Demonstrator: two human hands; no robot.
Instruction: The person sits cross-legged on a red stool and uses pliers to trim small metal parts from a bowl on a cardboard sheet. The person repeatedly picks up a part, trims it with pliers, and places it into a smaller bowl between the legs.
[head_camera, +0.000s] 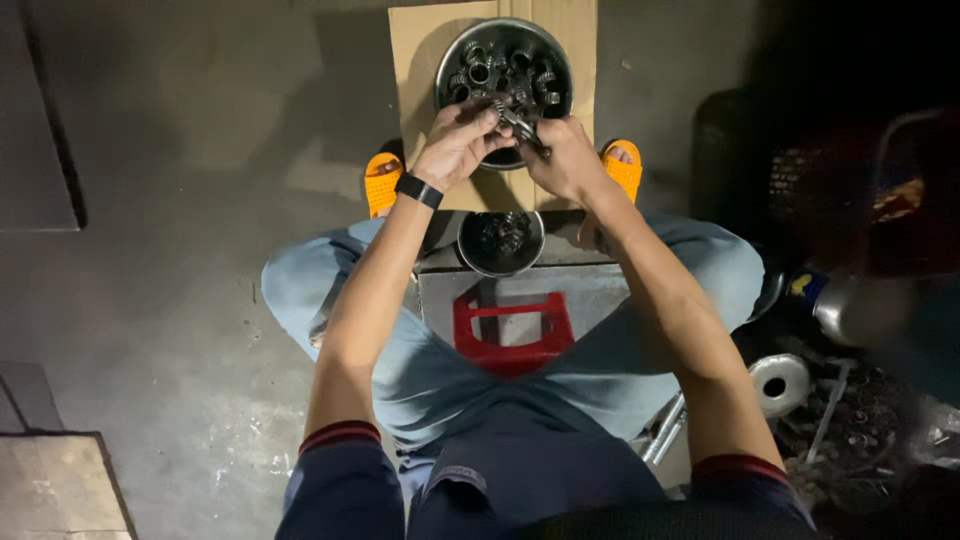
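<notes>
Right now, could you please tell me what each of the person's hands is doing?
Left hand: fingers closed on a small metal part above the large metal bowl.
Right hand: fingers closed on a thin metal tool.

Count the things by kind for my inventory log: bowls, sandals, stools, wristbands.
Metal bowls: 2, large and small
Orange sandals: 2, and
Red stool: 1
Black wristband: 1
Total: 6

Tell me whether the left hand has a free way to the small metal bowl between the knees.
Probably yes. The small metal bowl sits open-topped just below the left hand, with nothing covering it. But the left fingers are busy on a small metal part shared with the right hand.
</notes>
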